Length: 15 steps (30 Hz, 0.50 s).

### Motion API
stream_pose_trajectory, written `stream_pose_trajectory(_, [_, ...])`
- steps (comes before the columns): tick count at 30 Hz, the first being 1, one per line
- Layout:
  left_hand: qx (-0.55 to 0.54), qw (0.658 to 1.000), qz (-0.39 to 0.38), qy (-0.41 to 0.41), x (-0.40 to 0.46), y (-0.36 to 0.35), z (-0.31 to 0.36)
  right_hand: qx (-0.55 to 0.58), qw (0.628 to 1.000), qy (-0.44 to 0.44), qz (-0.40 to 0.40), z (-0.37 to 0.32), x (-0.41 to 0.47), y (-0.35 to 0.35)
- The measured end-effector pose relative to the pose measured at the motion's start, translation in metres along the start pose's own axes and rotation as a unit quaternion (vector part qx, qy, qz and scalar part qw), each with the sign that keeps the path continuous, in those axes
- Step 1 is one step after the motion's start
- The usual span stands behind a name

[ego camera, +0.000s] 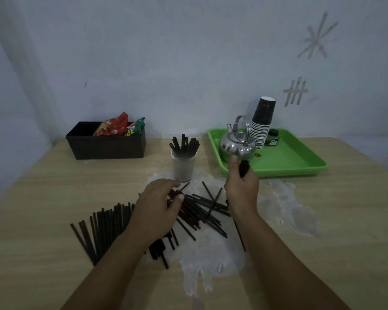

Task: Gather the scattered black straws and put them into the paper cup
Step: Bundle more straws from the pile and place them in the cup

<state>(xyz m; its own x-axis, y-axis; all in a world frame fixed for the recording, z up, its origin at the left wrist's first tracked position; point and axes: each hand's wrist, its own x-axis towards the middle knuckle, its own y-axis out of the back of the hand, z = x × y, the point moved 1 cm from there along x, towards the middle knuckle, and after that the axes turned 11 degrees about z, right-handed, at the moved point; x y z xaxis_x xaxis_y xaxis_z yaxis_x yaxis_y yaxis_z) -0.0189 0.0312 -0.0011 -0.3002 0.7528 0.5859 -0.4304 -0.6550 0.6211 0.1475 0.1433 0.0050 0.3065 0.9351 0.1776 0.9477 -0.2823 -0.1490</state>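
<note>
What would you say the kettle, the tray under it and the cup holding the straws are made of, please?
The kettle looks like polished metal, probably steel: it mirrors its surroundings. The tray looks like moulded plastic, uniformly bright green with a smooth raised rim. The cup looks like matt white paper, though its blurred wall leaves translucent plastic possible.

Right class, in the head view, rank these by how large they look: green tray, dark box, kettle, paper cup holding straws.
1. green tray
2. dark box
3. kettle
4. paper cup

Kettle and cup look close in size; the cup stands nearer the camera, so that order is unsure.
</note>
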Motion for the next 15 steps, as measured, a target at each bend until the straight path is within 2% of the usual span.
stream_pose_trajectory(4, [0.021,1.0,0.016,0.014,0.026,0.004,-0.011,0.09,0.995,-0.037,-0.002,-0.02,0.012,-0.022])
stream_pose_trajectory(7, [0.01,1.0,0.015,-0.009,0.045,0.002,-0.014,0.154,0.987,-0.032,-0.024,-0.037,0.018,-0.048])
stream_pose_trajectory(15, [0.022,0.998,-0.006,-0.062,0.063,-0.012,-0.03,0.198,0.979,-0.058,-0.001,-0.045,0.034,-0.103])
